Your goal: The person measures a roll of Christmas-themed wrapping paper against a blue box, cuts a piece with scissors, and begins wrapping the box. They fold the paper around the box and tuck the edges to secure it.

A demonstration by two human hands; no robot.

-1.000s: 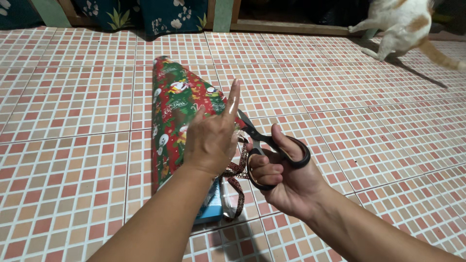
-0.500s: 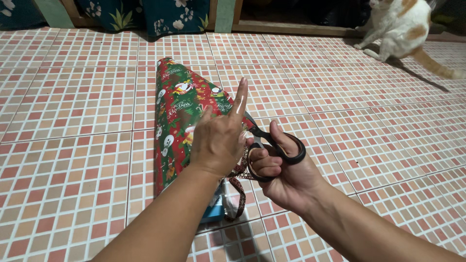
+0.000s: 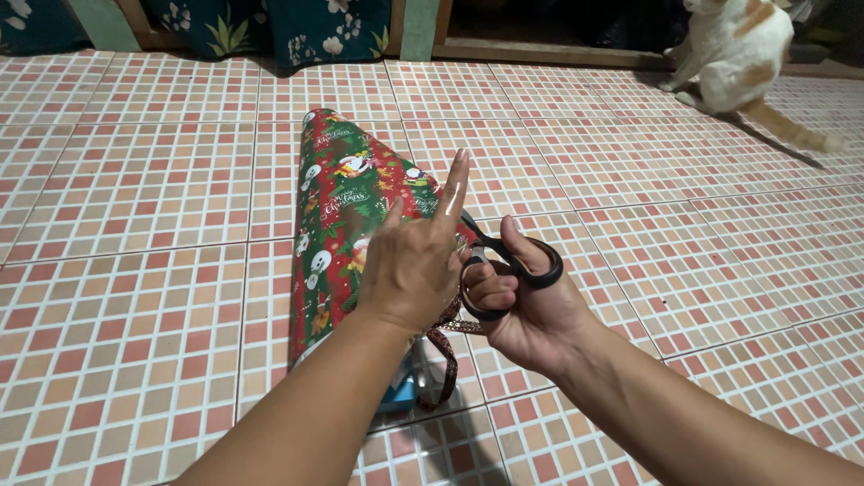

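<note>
Dim, warm indoor light falls evenly on the tiles [image 3: 135, 207]. The cat [image 3: 733, 54] is motion-blurred (its tail most), casting a soft shadow rightward. Hands are sharp; the top edge sinks into darkness.

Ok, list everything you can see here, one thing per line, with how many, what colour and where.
wrapping paper: one, red and green with festive figures, flat on the floor, narrowing away from the person
scissors: one pair, black handles, in the right hand
ribbon: one, dark patterned, on the floor under the hands
blue item: one, partly hidden under the left forearm, kind unclear
cat: one, white and orange, top right
tiled floor: one, small pink, orange and white squares, everywhere
floral fabric: dark teal, along the top edge
left hand: one, raised over the paper, index finger up
right hand: one, fingers through the scissor handles
</note>
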